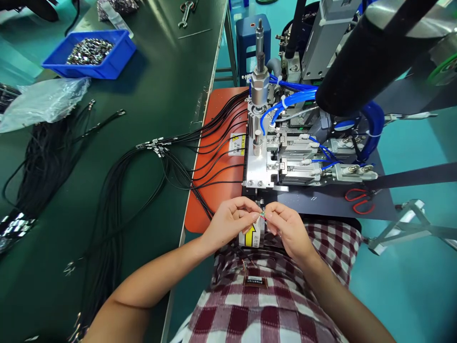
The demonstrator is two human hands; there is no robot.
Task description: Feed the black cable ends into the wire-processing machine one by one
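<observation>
Both hands meet in front of the machine's near edge, above a checked apron. My left hand [237, 219] is closed in a pinch on the end of a cable, where thin coloured wires [263, 215] show between the hands. My right hand [285, 226] pinches those same wires from the other side. Just below the fingers is a white and yellow label [253, 237] with an arrow. Several black cables [205, 202] run over the orange board [217, 102] toward my left hand, and others enter the metal machine [259, 166].
On the green table [160, 85] lie a bundle of black cables [116, 200], a blue bin [121, 55] of small metal parts, a plastic bag [50, 102] and a wrench [184, 14]. Red-handled scissors [360, 199] rest right of the machine. A blue stool [246, 35] stands behind.
</observation>
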